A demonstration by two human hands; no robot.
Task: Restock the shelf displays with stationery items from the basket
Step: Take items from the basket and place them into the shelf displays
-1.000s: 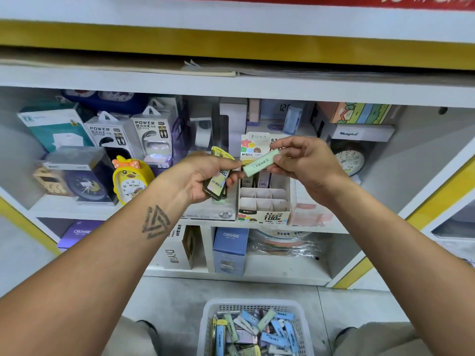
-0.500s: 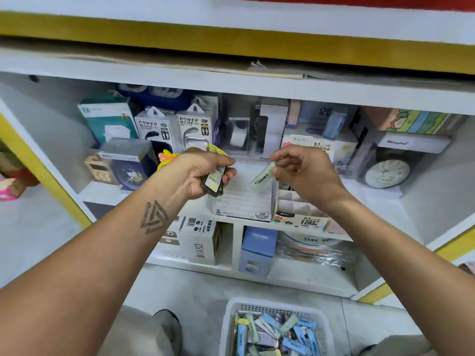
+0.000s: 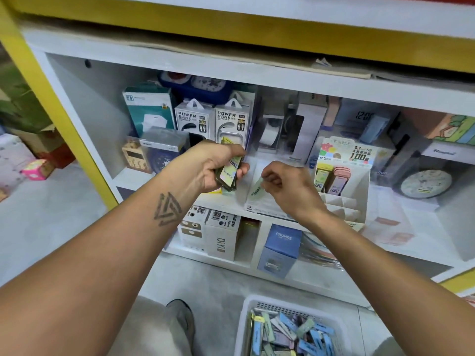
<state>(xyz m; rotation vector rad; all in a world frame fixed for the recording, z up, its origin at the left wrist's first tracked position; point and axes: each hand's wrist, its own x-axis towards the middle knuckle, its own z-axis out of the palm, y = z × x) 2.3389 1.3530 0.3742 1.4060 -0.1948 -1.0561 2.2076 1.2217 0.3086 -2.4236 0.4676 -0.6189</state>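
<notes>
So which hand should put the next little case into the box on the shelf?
Probably the right hand. It already pinches one green case, apart from the rest, and is nearer the display box. The left hand grips a whole stack.

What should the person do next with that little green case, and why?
Probably carry the green case, pinched in the right hand, right to the tiered display box and drop it into an empty slot; only two cases stand there, and the left hand holds more.
</notes>
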